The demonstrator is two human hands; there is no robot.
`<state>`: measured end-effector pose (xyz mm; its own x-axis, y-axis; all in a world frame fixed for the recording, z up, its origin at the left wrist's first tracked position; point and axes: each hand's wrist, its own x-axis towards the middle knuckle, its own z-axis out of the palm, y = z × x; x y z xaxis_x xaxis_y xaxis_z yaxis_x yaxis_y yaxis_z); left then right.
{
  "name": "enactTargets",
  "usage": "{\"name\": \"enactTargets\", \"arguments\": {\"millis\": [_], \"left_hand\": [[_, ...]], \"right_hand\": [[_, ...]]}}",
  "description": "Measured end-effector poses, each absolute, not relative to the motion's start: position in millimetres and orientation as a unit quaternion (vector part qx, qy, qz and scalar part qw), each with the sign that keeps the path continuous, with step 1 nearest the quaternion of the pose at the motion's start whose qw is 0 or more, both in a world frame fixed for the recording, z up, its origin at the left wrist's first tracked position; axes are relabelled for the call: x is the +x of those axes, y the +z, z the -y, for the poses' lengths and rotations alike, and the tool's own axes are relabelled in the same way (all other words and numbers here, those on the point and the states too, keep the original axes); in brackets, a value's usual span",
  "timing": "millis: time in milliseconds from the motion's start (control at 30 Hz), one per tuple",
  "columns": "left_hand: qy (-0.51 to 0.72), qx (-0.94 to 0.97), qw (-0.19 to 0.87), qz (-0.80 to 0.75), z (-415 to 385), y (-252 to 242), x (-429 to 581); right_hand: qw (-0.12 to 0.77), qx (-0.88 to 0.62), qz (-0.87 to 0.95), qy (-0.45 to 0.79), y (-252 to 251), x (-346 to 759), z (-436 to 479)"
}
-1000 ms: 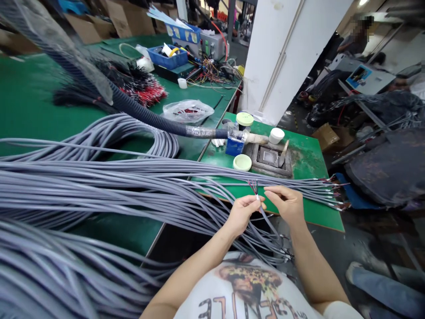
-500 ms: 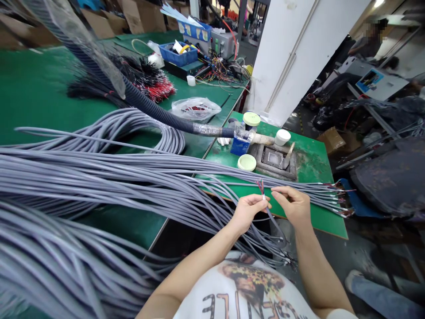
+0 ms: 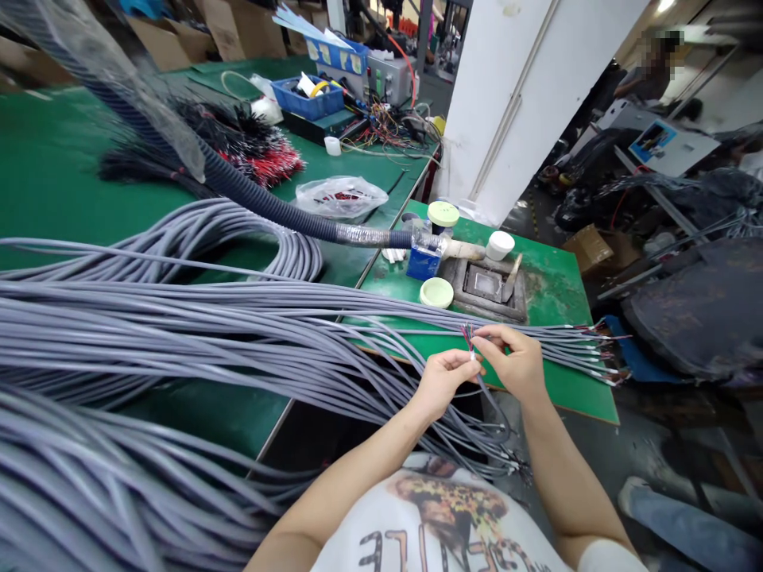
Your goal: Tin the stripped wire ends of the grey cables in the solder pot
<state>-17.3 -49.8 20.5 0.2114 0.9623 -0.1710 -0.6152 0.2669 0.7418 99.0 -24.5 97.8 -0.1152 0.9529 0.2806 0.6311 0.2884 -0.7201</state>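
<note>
Closest to me, my left hand point(image 3: 444, 380) holds one grey cable point(image 3: 473, 357) just under its cut end, and the fingers of this hand are closed around it. My right hand point(image 3: 513, 364) is just beside, and its fingers point(image 3: 487, 338) are pinching at the thin coloured wires point(image 3: 468, 338) that come out from the grey sheath, so neither hand is released. The rest of this cable hangs down in front of me, among other cable ends point(image 3: 513, 459) near my white printed shirt point(image 3: 441, 508). The long bundle of grey cables point(image 3: 179, 338) passes beside my hands and lies across the green surface point(image 3: 572, 393). Many of its ends at the right side point(image 3: 596, 349) already show small coloured wires, so this much seems done, but I cannot count them or tell how many ends are left to work, because much of the bundle is tangled and its far ends are hidden. Further, there is a pale green lid point(image 3: 436, 292), a metal pot point(image 3: 482, 284) with a spatula point(image 3: 509, 278), and a white jar point(image 3: 499, 245). A black corrugated hose point(image 3: 280, 210) crosses above the cables, and behind it lies a grey coil point(image 3: 280, 254). Far away are a plastic bag point(image 3: 339, 197), black and red wires point(image 3: 262, 155), a blue tray point(image 3: 307, 99), and a co-worker point(image 3: 652, 71).
</note>
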Motion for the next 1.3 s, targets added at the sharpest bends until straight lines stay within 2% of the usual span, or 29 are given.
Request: {"name": "enactTargets", "arguments": {"millis": [400, 533, 700, 767, 900, 1000, 1100, 1200, 1300], "left_hand": [[0.533, 0.24, 0.752, -0.303, 49, 19, -19], [0.525, 0.183, 0.785, -0.272, 46, 21, -25], [0.518, 0.124, 0.819, -0.213, 40, 25, -31], [0.512, 0.109, 0.83, -0.195, 39, 25, -30], [0.504, 0.133, 0.834, -0.18, 40, 29, -26], [0.522, 0.234, 0.791, -0.216, 46, 32, -26], [0.488, 0.452, 0.693, -0.28, 54, 35, -30], [0.462, 0.631, 0.542, -0.308, 60, 37, -35], [0.519, 0.672, 0.416, -0.324, 60, 37, -41]], "right_hand": [[0.414, -0.545, 0.67, 0.287, 92, 102, 16], [0.416, -0.469, 0.747, 0.223, 86, 117, 20], [0.324, -0.288, 0.893, 0.12, 78, 134, 33], [0.309, -0.276, 0.907, 0.081, 73, 136, 37], [0.335, -0.257, 0.906, 0.032, 64, 133, 36], [0.403, -0.27, 0.873, 0.049, 70, 133, 29], [0.468, -0.374, 0.796, 0.083, 85, 133, 16], [0.465, -0.46, 0.75, 0.1, 97, 128, -6], [0.465, -0.486, 0.731, 0.115, 97, 117, -32]]}}
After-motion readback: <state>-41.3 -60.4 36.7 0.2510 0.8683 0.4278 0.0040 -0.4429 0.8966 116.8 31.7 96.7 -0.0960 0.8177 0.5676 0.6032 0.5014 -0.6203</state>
